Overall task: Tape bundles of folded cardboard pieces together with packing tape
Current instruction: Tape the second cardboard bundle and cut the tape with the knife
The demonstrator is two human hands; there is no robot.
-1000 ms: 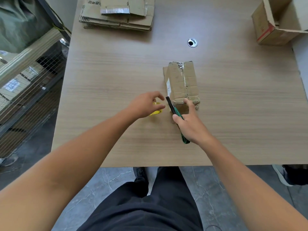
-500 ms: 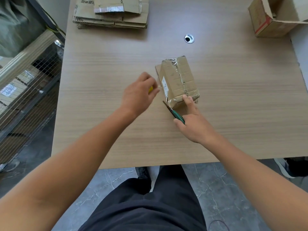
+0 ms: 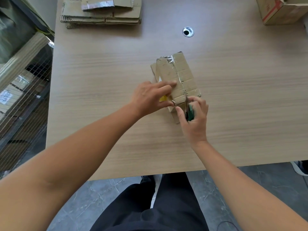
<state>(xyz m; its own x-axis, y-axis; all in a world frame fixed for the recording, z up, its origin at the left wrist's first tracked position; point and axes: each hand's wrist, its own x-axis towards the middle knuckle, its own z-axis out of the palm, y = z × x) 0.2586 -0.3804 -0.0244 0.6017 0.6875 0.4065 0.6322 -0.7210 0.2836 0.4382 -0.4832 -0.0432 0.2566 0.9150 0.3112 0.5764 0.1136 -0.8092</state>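
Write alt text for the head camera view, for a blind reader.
A person's left hand rests fingers on a taped cardboard bundle on a wooden table, while the right hand grips a green-handled cutting tool at the bundle's near end. A yellow object shows partly under the left hand; flattened cardboard and an open box sit at the far edge.

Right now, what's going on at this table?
A person is working on a taped cardboard bundle on the wooden table. Their left hand rests on the bundle's near end, fingers reaching across its top, with a yellow object tucked under it; whether the hand grips it is unclear. Their right hand grips a green-handled cutting tool, its blade at the bundle's near edge. A stack of flat cardboard lies at the far left and an open box sits at the far right.
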